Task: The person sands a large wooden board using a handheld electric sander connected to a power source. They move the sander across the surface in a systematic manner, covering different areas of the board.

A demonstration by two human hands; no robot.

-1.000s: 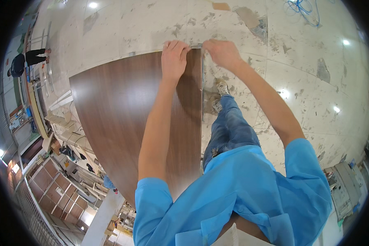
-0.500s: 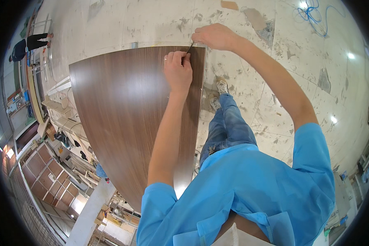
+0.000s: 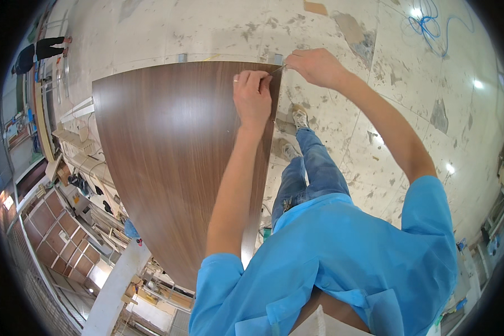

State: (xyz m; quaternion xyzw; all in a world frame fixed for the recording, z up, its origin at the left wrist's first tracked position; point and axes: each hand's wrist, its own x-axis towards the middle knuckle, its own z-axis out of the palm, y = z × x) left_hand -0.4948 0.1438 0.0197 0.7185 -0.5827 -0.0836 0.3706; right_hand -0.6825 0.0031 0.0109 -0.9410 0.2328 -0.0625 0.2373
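A large brown wood-grain panel (image 3: 168, 134) stretches in front of me and to my left. My left hand (image 3: 253, 101) is over its far right corner, fingers closed in a pinch. My right hand (image 3: 319, 68) is just past that corner, over the floor, its fingertips also pinched together. Between the two hands runs a short, thin strip (image 3: 278, 69), with one end at each hand's fingertips. It is too small for me to tell its kind.
Two small grey blocks, one at the far edge (image 3: 182, 57) and one by the corner (image 3: 278, 58), show beyond the panel. A blue hose (image 3: 425, 25) lies coiled at the far right. Cluttered benches (image 3: 89, 168) line the left, where another person (image 3: 25, 59) stands.
Both hands have moved to the right, the right hand also a little nearer to me. The thin strip between them now lies flatter. The grey block by the corner has come into sight.
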